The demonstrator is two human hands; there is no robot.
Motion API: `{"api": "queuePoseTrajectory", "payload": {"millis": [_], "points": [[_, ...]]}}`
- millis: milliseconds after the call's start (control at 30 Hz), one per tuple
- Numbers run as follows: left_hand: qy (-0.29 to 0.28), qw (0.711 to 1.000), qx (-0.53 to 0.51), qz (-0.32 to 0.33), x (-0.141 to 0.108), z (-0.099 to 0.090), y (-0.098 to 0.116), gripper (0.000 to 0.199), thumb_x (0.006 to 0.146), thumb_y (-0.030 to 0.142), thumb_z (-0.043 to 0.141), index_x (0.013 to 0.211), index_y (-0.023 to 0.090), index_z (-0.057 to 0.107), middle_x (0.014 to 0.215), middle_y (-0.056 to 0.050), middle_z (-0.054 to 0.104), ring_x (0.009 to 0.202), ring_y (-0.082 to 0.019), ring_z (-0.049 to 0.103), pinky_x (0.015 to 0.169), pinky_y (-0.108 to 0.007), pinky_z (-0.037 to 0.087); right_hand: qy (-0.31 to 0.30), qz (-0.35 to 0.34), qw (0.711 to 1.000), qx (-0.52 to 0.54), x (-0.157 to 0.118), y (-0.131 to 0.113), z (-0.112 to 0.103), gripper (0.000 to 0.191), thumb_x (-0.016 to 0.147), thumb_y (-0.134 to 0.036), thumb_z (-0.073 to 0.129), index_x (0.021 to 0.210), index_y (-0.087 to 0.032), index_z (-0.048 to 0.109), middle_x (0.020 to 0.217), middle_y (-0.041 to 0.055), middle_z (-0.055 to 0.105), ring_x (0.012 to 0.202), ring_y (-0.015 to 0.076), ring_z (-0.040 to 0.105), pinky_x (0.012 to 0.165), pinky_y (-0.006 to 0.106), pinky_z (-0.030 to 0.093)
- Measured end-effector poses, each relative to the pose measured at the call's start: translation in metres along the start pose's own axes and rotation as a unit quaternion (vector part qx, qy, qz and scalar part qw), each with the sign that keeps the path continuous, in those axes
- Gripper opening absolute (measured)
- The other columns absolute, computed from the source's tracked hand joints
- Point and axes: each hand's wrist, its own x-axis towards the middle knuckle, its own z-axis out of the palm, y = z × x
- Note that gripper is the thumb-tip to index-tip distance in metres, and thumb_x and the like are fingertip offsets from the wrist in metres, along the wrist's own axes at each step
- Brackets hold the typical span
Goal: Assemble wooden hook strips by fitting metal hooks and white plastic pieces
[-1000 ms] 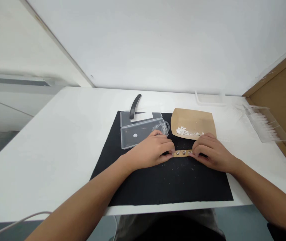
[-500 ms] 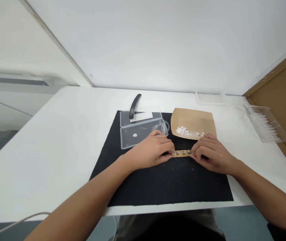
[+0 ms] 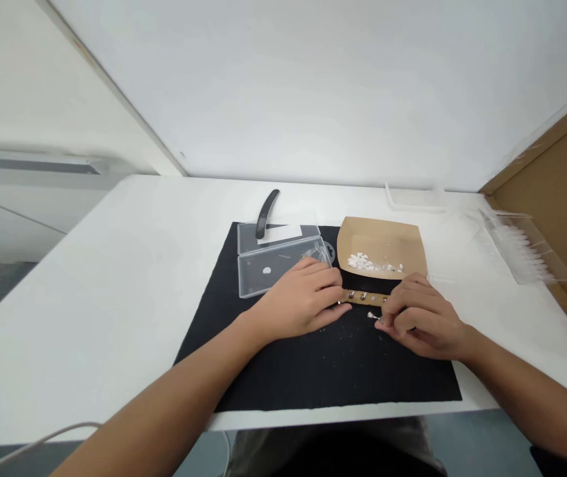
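A narrow brown strip (image 3: 369,299) with small shiny metal pieces along it lies above the black mat (image 3: 333,371). My left hand (image 3: 310,296) pinches the strip's left end between thumb and fingers. Just below the strip's right part, my right hand (image 3: 417,317) is closed on a small shiny metal piece (image 3: 373,317), which sticks out to the left of the fingertips. The right end of the strip is hidden behind my right hand.
A brown paper tray (image 3: 383,232) holds white bits. Left of it are an open clear plastic case (image 3: 258,271) and a dark curved tool (image 3: 266,213). Clear plastic boxes (image 3: 522,248) stand at the right, and another clear container (image 3: 415,199) at the back.
My right hand has moved slightly down, away from the strip, with a metal piece now showing at its fingertips. A pale spot shows on the strip where a metal piece was.
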Motion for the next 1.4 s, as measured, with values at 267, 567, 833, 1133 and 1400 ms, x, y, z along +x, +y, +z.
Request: {"api": "queuePoseTrajectory", "payload": {"millis": [267, 567, 833, 1133, 1400], "points": [[-0.020, 1.000, -0.007, 0.018, -0.003, 0.001, -0.006, 0.019, 0.109, 0.031, 0.056, 0.097, 0.019, 0.065, 0.096, -0.006, 0.070, 0.089, -0.020, 0.062, 0.084, -0.036, 0.045, 0.012, -0.013, 1.000, -0.020, -0.001, 0.006, -0.001, 0.032, 0.088, -0.006, 0.077, 0.084, -0.025, 0.052, 0.089, -0.0040, 0.075, 0.076, 0.0143, 0.068, 0.077, 0.036, 0.046], [-0.022, 0.999, 0.024, -0.011, -0.005, 0.006, -0.011, 0.023, 0.111, 0.031, 0.052, 0.101, 0.018, 0.067, 0.098, -0.006, 0.073, 0.089, -0.020, 0.066, 0.081, -0.034, 0.047, -0.006, -0.017, 0.999, -0.039, -0.002, 0.010, 0.000, 0.031, 0.089, -0.006, 0.078, 0.084, -0.025, 0.053, 0.091, -0.0042, 0.076, 0.078, 0.0149, 0.068, 0.078, 0.036, 0.046], [0.010, 1.000, 0.017, -0.019, -0.006, 0.007, -0.011, 0.018, 0.109, 0.029, 0.057, 0.102, 0.017, 0.068, 0.098, -0.005, 0.075, 0.089, -0.020, 0.072, 0.079, -0.033, 0.053, -0.022, -0.024, 0.998, -0.048, 0.000, 0.008, -0.002, 0.032, 0.089, -0.006, 0.078, 0.084, -0.024, 0.051, 0.090, -0.0044, 0.076, 0.079, 0.0137, 0.067, 0.078, 0.036, 0.045], [0.048, 0.998, 0.030, -0.025, -0.007, 0.006, -0.010, 0.015, 0.107, 0.030, 0.061, 0.102, 0.018, 0.068, 0.095, -0.003, 0.076, 0.084, -0.017, 0.073, 0.073, -0.028, 0.056, -0.032, -0.030, 0.998, -0.048, 0.000, 0.009, -0.003, 0.030, 0.090, -0.007, 0.077, 0.084, -0.022, 0.052, 0.090, -0.0030, 0.075, 0.079, 0.0135, 0.065, 0.077, 0.035, 0.044], [0.040, 0.998, 0.048, 0.000, -0.006, 0.007, -0.010, 0.025, 0.110, 0.032, 0.056, 0.095, 0.018, 0.073, 0.093, -0.003, 0.076, 0.083, -0.016, 0.071, 0.073, -0.027, 0.055, -0.041, -0.027, 0.997, -0.051, -0.001, 0.010, -0.002, 0.026, 0.091, -0.008, 0.077, 0.086, -0.022, 0.055, 0.091, -0.0016, 0.074, 0.080, 0.0142, 0.064, 0.076, 0.035, 0.044]]}}
